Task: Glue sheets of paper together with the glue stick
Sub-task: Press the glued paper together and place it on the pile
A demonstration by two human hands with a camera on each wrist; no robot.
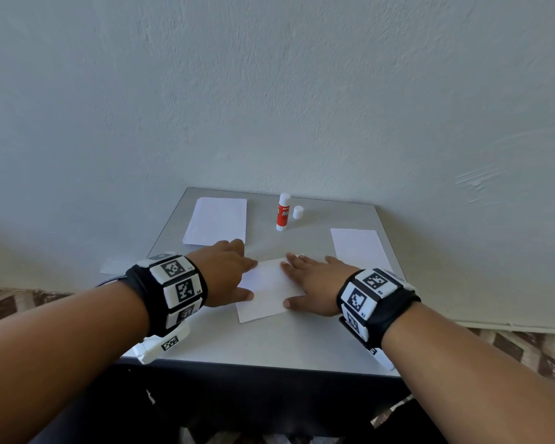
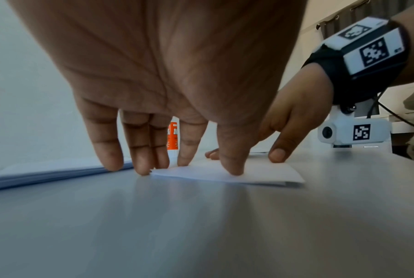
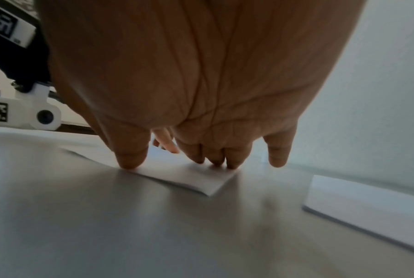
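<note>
Left hand (image 2: 167,79) presses straight fingertips (image 2: 233,167) on the paper (image 2: 267,174); right hand (image 2: 294,116) presses its far edge. Glue stick (image 2: 172,139) stands behind.

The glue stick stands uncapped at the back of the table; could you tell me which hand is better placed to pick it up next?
Probably the right hand: the glue stick stands beyond its fingertips, slightly nearer than to the left hand, which could keep pressing the paper.

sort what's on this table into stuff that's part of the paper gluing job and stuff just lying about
Part of the job:
- sheets in the middle, pressed flat by the left hand and right hand
- glue stick, upright, uncapped
- its cap, beside it
- paper stack at back left
- paper at right

Just lying about:
- nothing else shows on the table
</note>
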